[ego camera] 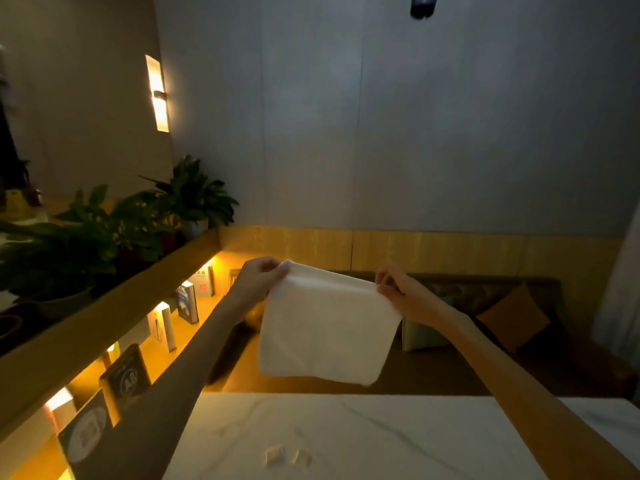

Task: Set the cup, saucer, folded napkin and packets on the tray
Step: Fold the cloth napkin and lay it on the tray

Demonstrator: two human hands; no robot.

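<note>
1. The person holds a white napkin [325, 323] up in the air above the far edge of the surface [363, 424]. It hangs as one flat sheet, its top edge running from 9 o'clock to 3 o'clock between the hands.
2. The left hand [260, 277] is closed in a pinch on the napkin's upper left corner. The right hand [398, 291] is closed in a pinch on the upper right corner.
3. Both hands sit at the same edge, so neither is nearer. The free lower edge hangs straight down toward 6 o'clock, clear of the surface.
4. The napkin does not look folded down to its final size yet. The likely next step is to bring the two corners together or lay the sheet down and fold it.
5. Two small packets [288, 457] lie side by side on the surface at 6 o'clock, well below the napkin and apart from both hands.
6. No tray, cup or saucer shows in the view, so nothing can be said of what any container holds.
7. The room is dim, and the packets are too small to read.
</note>
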